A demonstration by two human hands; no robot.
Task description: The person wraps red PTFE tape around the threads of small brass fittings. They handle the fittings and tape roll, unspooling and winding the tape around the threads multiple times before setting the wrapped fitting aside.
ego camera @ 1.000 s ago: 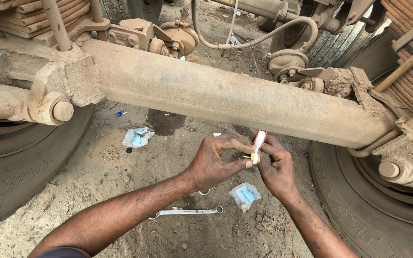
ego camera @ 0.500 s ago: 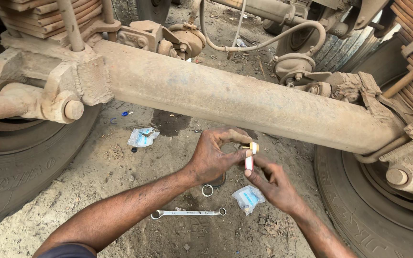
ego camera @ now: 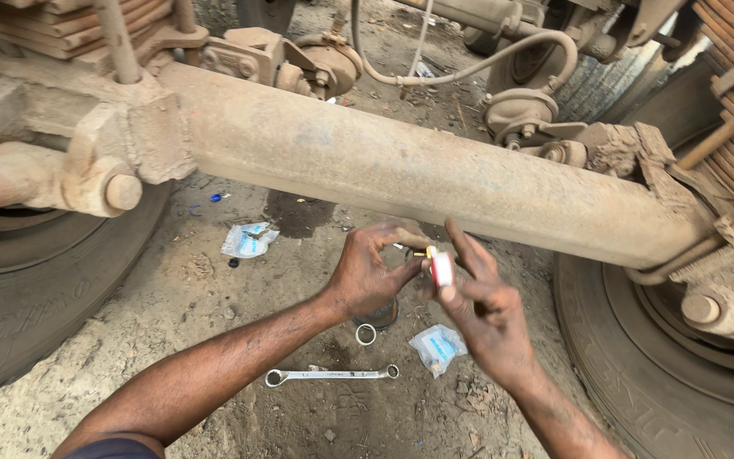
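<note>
Lying on the dirt ground (ego camera: 172,314) between two tyres, a spanner (ego camera: 330,374) rests below the left hand (ego camera: 373,276), whose fingers pinch a small brass fitting (ego camera: 426,252). Right hand (ego camera: 482,314) fingers pinch a white roll (ego camera: 443,269) against it, beneath the dusty axle (ego camera: 435,174).

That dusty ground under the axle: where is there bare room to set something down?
Bare dirt lies left of the silver double-ended spanner, between it and the big black tyre. It is crowded beneath the hands: metal ring, small clear plastic packet, spanner.
</note>
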